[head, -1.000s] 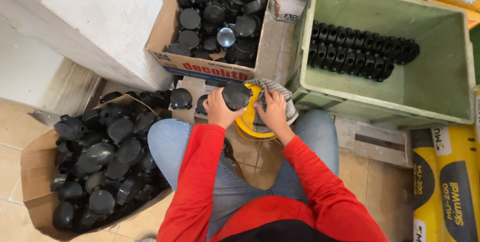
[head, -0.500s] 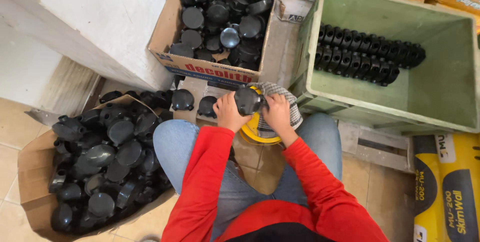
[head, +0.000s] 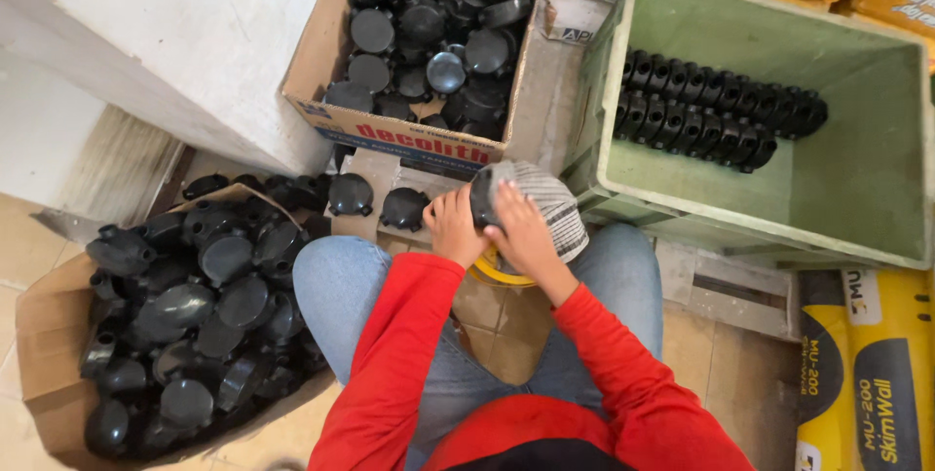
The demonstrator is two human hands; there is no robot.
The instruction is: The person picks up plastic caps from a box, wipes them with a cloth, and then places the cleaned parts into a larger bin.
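Left hand point(head: 454, 227): closed on a black round fitting point(head: 483, 200), held above the knees. Right hand point(head: 521, 229): presses a striped grey cloth point(head: 547, 200) against the fitting, fingers curled over it. Yellow ring point(head: 492, 271): just below the hands, mostly hidden. Box point(head: 409, 130) ahead: full of black fittings. Second box point(head: 49, 335), at left: more of the same. Two loose fittings point(head: 375, 200): on cardboard beside the left hand. Green crate point(head: 867, 198), at right: two rows of fittings point(head: 721, 113) laid along its back.
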